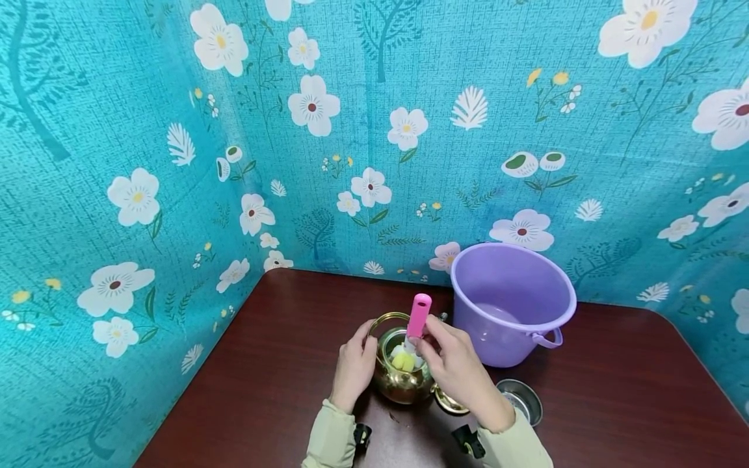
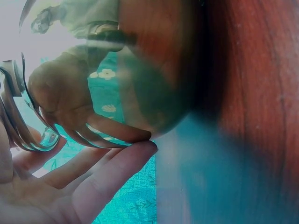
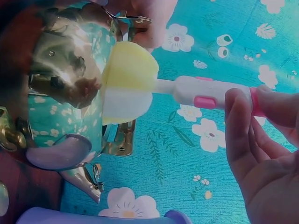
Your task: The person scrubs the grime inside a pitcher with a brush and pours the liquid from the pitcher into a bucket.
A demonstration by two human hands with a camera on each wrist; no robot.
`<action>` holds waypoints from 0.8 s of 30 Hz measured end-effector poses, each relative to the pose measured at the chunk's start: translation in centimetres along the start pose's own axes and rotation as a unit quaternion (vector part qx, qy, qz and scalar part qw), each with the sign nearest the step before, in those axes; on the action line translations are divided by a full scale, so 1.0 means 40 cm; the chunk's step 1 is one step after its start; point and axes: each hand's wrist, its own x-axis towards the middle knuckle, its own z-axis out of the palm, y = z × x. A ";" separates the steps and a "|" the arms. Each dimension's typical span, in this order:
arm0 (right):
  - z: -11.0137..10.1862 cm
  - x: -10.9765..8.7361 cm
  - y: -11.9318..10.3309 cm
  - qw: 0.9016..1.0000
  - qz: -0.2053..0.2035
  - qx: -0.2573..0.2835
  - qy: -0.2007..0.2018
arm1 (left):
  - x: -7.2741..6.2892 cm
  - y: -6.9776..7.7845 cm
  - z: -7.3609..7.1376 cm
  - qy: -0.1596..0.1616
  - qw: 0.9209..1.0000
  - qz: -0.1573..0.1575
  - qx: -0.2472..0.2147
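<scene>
A shiny brass teapot (image 1: 404, 389) stands upright on the table, its lid off and its hoop handle raised. My left hand (image 1: 355, 364) grips it at the left side by the base of the handle, and in the left wrist view a fingertip (image 2: 142, 148) touches the round body. With thumb and fingers, my right hand (image 3: 261, 135) pinches the pink and white handle (image 1: 419, 315) of a sponge brush. The yellow and white sponge head (image 3: 131, 70) sits at the teapot's mouth, partly inside; its lower part is hidden by the pot.
The brass lid (image 1: 450, 402) lies right of the teapot, partly under my right forearm. A small steel bowl (image 1: 529, 400) is farther right. Behind them stands a purple bucket (image 1: 497, 344) on the dark red table (image 1: 263, 383), close to the flowered blue cloth (image 1: 333, 195).
</scene>
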 end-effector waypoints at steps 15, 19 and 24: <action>-0.003 0.001 -0.005 1.000 -0.013 -0.020 -0.005 | 0.002 -0.001 -0.002 -0.002 1.000 0.011 0.002; 0.000 0.000 -0.004 0.999 -0.027 -0.032 0.007 | 0.002 -0.001 0.000 -0.001 1.000 0.015 0.007; 0.006 -0.001 0.000 0.997 -0.058 -0.044 0.024 | 0.001 0.001 -0.001 0.001 1.000 0.012 0.007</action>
